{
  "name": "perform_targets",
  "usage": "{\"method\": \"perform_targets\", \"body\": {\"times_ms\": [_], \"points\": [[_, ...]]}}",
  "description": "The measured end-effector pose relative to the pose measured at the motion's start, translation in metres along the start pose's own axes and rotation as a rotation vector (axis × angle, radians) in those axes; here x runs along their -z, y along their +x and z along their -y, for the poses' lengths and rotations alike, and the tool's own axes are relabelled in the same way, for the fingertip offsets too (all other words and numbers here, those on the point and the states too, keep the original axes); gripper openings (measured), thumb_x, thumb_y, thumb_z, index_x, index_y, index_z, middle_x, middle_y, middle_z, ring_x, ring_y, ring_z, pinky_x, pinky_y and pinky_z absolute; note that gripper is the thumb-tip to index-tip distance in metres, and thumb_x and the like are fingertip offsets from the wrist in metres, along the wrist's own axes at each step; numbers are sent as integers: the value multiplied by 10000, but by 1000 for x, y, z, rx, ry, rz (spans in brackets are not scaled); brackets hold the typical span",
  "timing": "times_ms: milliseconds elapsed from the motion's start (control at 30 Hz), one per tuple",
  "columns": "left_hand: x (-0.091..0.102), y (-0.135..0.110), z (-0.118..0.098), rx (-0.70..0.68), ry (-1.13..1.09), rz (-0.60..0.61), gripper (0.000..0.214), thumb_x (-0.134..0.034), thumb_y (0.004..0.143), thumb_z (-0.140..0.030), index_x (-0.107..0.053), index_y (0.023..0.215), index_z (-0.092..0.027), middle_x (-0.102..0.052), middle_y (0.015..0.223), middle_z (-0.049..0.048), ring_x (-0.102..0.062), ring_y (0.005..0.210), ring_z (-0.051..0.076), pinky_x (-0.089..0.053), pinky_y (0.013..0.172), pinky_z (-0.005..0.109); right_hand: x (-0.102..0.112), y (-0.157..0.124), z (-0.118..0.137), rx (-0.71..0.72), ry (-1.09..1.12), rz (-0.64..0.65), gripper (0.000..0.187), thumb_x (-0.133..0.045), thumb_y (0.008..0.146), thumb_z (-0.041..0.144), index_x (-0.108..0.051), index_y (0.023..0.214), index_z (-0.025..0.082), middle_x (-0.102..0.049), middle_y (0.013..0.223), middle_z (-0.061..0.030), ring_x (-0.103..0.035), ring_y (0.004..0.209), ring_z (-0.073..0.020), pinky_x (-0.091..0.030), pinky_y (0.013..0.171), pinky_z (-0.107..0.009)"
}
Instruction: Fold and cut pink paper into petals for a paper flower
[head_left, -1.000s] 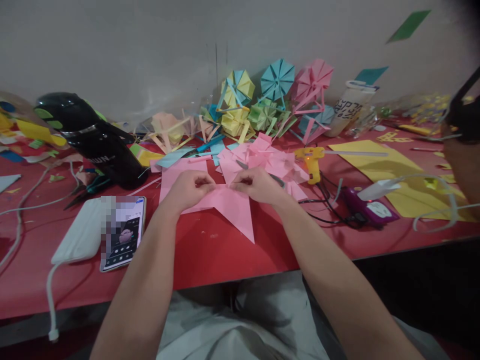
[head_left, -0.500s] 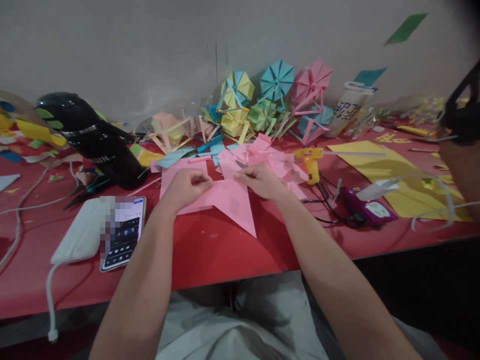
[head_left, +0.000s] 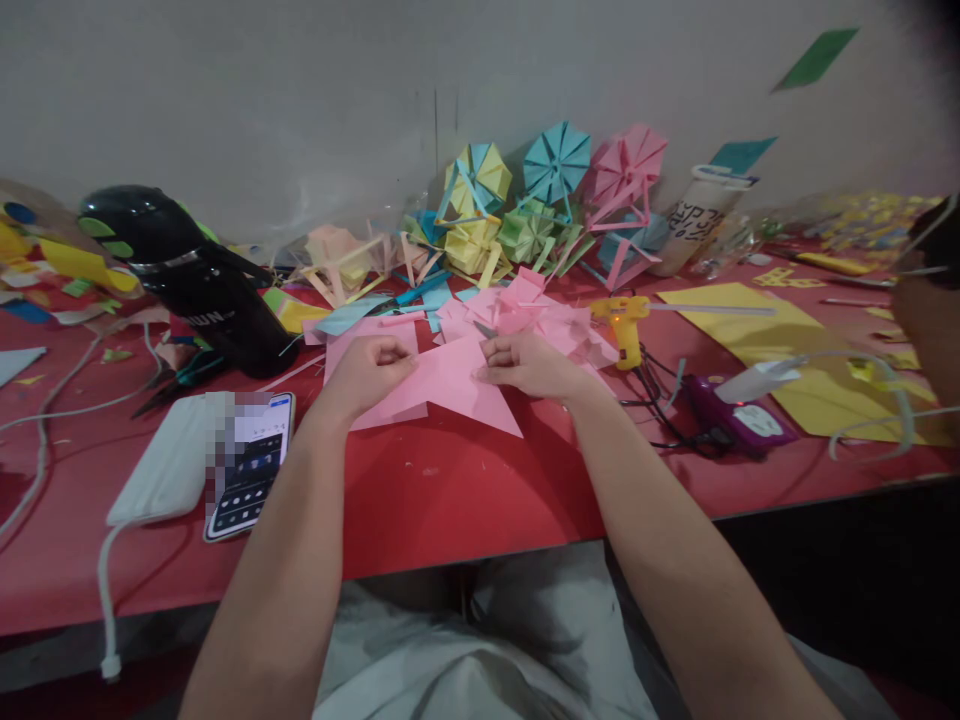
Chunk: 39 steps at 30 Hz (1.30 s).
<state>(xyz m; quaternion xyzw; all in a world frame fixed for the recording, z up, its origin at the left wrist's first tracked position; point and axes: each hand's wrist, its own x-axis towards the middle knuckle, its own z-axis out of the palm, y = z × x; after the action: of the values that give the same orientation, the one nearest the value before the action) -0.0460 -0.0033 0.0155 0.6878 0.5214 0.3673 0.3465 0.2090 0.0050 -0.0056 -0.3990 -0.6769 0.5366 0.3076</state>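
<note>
A pink paper sheet is held between my hands, its pointed corner hanging toward the lower right. My left hand pinches the sheet's left part, with curled fingers. At the right upper edge, my right hand pinches it between thumb and fingers. More pink paper lies beneath, partly hidden by the left hand. Just beyond my right fingers, a dark pointed metal tip shows against a heap of folded pink paper pieces; the rest of that tool is hidden.
To the right are a yellow glue gun, a purple power socket with cables and a yellow sheet. Leftward stand a black bottle, a phone and a white power bank. Folded paper umbrellas line the wall.
The held pink sheet has tilted, its hanging corner rising and shifting slightly right. My right hand has shifted a little right and down; my left hand has moved slightly left.
</note>
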Motion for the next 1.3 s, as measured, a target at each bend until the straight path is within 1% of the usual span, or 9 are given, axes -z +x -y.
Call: {"method": "perform_targets", "body": {"times_ms": [167, 300, 500, 667, 767, 867, 1033, 1200, 1300], "points": [[1, 0, 3, -12, 18, 56, 231, -730, 718, -404, -692, 714, -177, -710, 747, 40, -629, 712, 169, -505, 695, 302, 0, -2, 2, -20, -4, 22, 456, -832, 698, 440, -444, 663, 203, -455, 631, 62, -441, 605, -88, -368, 595, -263], [1, 0, 2, -32, 24, 82, 251, -730, 722, -430, -679, 709, -184, -704, 739, 37, -623, 705, 168, -505, 680, 296, -1, -4, 6, -62, 7, 17, 430, -817, 707, 411, -440, 651, 210, -451, 607, 66, -443, 599, -91, -408, 613, -270], [1, -3, -7, -34, 112, 286, 267, -679, 781, -439, -673, 673, -194, -687, 707, 19, -599, 673, 159, -486, 659, 283, -3, -5, 9, -132, 14, 81, 320, -822, 664, 352, -562, 753, 187, -632, 723, 12, -563, 678, -122, -455, 666, -285], [-5, -3, -11, -33, 119, 418, 300, -642, 826, -475, -733, 790, -191, -732, 796, 38, -624, 726, 182, -472, 662, 286, -5, -9, 19, -104, -194, 202, 303, -778, 724, 381, -553, 698, 180, -534, 628, 54, -434, 595, -88, -330, 598, -262], [-12, -1, -12, -40, 104, 419, 307, -602, 862, -467, -724, 789, -196, -700, 760, 17, -597, 685, 164, -439, 618, 274, -6, -10, 22, -69, -288, 290, 342, -731, 769, 395, -483, 651, 191, -420, 564, 82, -321, 556, -74, -244, 554, -259], [-19, 0, -10, -49, 52, 398, 252, -624, 848, -418, -728, 799, -194, -701, 759, 18, -598, 686, 160, -450, 627, 276, -7, -11, 24, -59, -290, 333, 337, -722, 773, 400, -484, 657, 192, -443, 579, 74, -326, 564, -76, -239, 547, -258], [-20, -2, -10, -44, 1, 305, 237, -688, 803, -410, -734, 783, -178, -717, 759, 37, -621, 708, 169, -480, 650, 288, -6, -11, 23, -48, -211, 279, 289, -747, 752, 406, -573, 730, 176, -542, 663, 44, -430, 625, -91, -332, 608, -257], [-10, -3, -9, 17, -20, 361, 237, -730, 768, -426, -760, 825, -198, -764, 836, 50, -664, 748, 177, -519, 715, 302, 2, -9, 12, -23, -232, 171, 261, -744, 758, 396, -612, 783, 171, -617, 714, 13, -502, 648, -111, -388, 634, -270], [-5, -1, -6, 22, 2, 322, 245, -745, 745, -435, -752, 783, -192, -765, 820, 62, -674, 746, 191, -528, 711, 316, 5, -6, 5, -3, -193, 131, 265, -740, 761, 403, -627, 828, 172, -662, 771, -11, -558, 698, -131, -429, 671, -282]]}}
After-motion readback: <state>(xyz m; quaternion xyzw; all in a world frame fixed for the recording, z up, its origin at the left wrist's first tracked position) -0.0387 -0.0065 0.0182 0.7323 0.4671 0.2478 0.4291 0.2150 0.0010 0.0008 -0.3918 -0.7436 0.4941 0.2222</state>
